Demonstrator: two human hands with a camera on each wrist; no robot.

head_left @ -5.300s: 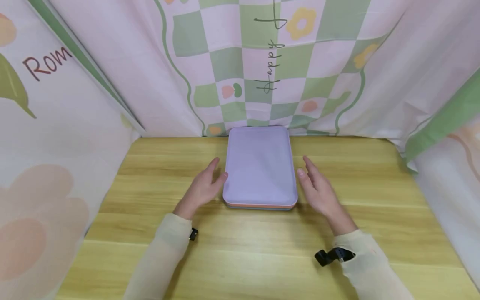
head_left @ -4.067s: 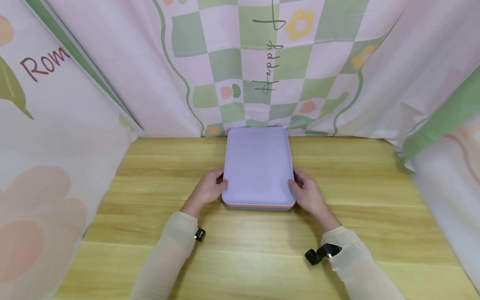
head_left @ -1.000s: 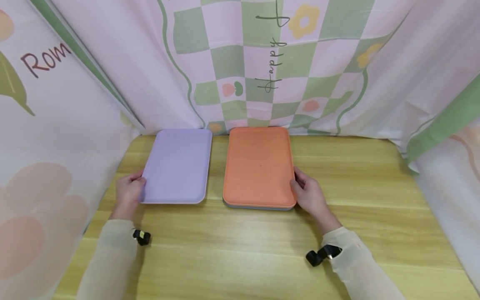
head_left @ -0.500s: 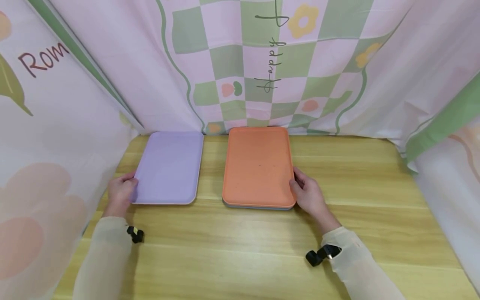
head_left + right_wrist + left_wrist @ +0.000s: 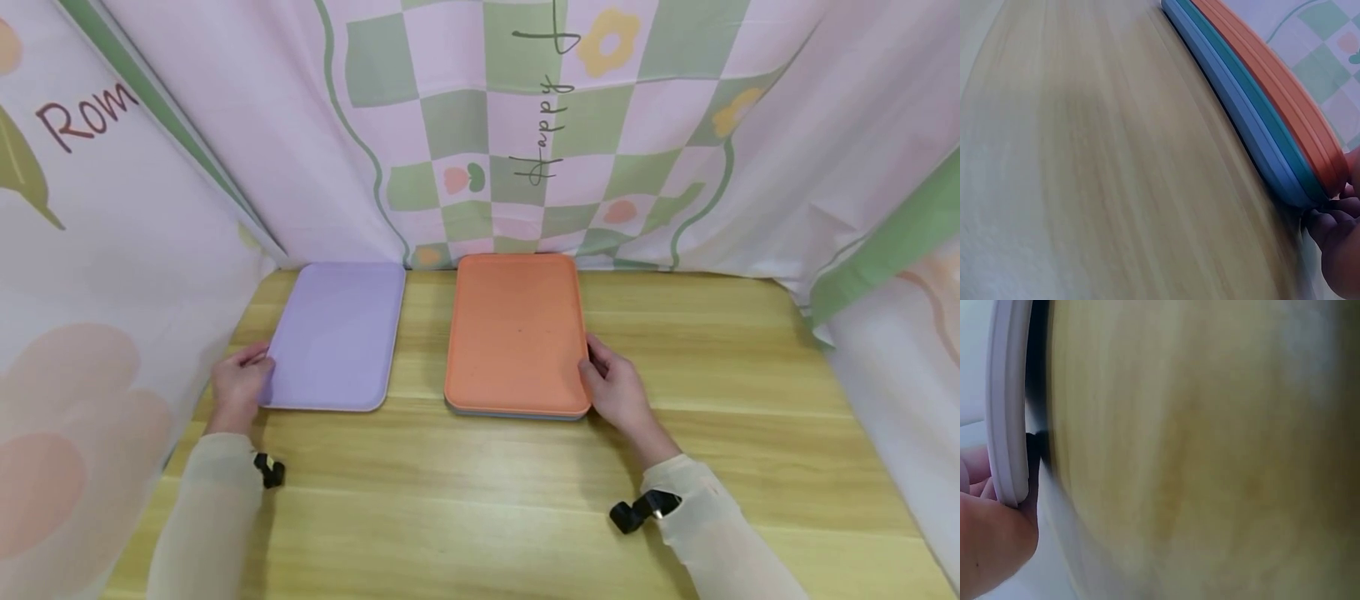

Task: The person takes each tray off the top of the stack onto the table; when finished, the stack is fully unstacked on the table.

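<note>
left hand (image 5: 238, 385) pinches the lilac tray (image 5: 333, 333) by its left edge, at the table's (image 5: 480, 508) left side; right hand (image 5: 621, 387) is clamped on the orange tray's (image 5: 517, 329) right edge (two bluish trays (image 5: 1252, 126) under it). likely setting lilac down: best kept level, fingers eased out last, right hand steadying the pile. versus first frame, lilac's off orange; versus a second ago, farther left.

Matt plastic trays (image 5: 517, 333), woodgrain table (image 5: 480, 500)

A wood-grained tabletop (image 5: 480, 500) bears a stack of trays (image 5: 517, 333), the blue tray (image 5: 1241, 112) lowest.
</note>
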